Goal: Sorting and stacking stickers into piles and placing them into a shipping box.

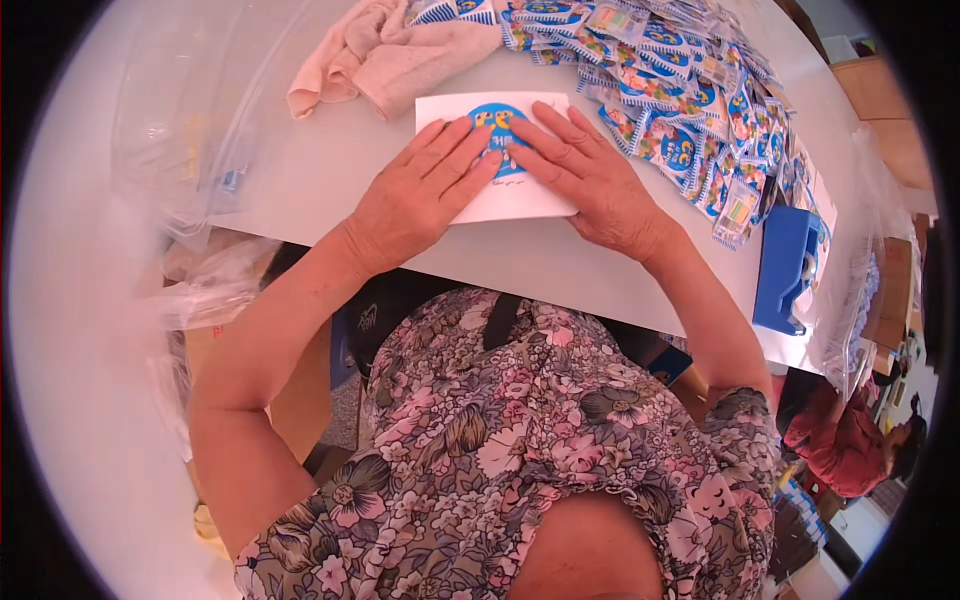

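A white rectangular piece (530, 207), which looks like a flat card or thin box, lies on the table in front of me. On it is a round blue print with yellow figures. My left hand (415, 195) rests on its left side, fingers stretched out over the print. From the other side my right hand (600, 185) lies on it in the same way, fingers spread and pointing inward. Both hands press on the surface without gripping. The left thumb is hard to make out.
A big heap of small blue-and-white packets (670, 80) covers the table's far right. A pinkish cloth (400, 55) lies crumpled at the far side. A blue tape dispenser (785, 265) stands at the right edge. Clear plastic (215, 285) hangs at left; another person (845, 440) sits far right.
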`<control>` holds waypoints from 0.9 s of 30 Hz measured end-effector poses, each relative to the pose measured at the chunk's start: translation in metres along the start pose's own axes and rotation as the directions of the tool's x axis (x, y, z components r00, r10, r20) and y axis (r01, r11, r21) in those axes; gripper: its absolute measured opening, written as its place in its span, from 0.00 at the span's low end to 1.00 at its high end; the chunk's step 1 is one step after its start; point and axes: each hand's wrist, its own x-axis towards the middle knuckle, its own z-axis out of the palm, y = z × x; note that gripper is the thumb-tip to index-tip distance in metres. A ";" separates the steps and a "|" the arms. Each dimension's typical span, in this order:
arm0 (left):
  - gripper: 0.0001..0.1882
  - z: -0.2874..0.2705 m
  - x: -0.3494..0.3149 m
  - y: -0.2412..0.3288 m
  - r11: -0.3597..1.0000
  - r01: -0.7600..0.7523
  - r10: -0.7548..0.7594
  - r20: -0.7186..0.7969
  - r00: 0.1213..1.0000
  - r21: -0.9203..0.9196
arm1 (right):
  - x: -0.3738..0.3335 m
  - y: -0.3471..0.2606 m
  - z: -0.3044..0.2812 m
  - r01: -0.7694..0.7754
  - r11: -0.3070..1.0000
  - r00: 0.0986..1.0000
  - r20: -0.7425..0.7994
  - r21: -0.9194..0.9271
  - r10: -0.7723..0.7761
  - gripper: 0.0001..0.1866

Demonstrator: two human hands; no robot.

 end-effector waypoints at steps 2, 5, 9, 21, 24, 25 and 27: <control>0.28 0.002 0.009 -0.005 0.999 -0.035 0.035 -0.012 0.999 0.010 | 0.003 0.005 0.004 0.001 1.000 0.986 -0.168 0.000 -0.001 0.37; 0.28 -0.005 0.016 -0.010 0.996 -0.021 0.021 0.004 1.000 -0.086 | 0.004 0.010 -0.004 -0.019 0.997 0.992 -0.123 0.074 0.028 0.34; 0.32 -0.022 0.015 -0.017 0.929 0.076 -0.034 0.121 0.992 -0.361 | 0.000 0.009 -0.020 -0.050 0.959 0.995 -0.074 0.280 0.073 0.34; 0.22 -0.020 0.015 -0.040 0.804 0.077 -0.061 0.048 0.997 -0.590 | 0.008 0.012 -0.016 -0.102 0.837 0.969 -0.136 0.538 0.206 0.30; 0.20 -0.018 0.014 -0.041 0.794 0.034 -0.033 0.012 0.999 -0.608 | 0.007 0.012 -0.016 -0.141 0.793 0.962 -0.108 0.593 0.252 0.30; 0.20 -0.017 0.013 -0.039 0.788 0.033 -0.039 0.003 0.999 -0.614 | 0.006 0.011 -0.015 -0.128 0.774 0.959 -0.123 0.620 0.257 0.30; 0.20 -0.016 0.010 -0.037 0.876 -0.010 0.015 0.006 1.000 -0.482 | 0.005 0.010 -0.011 -0.113 0.756 0.955 -0.138 0.645 0.261 0.29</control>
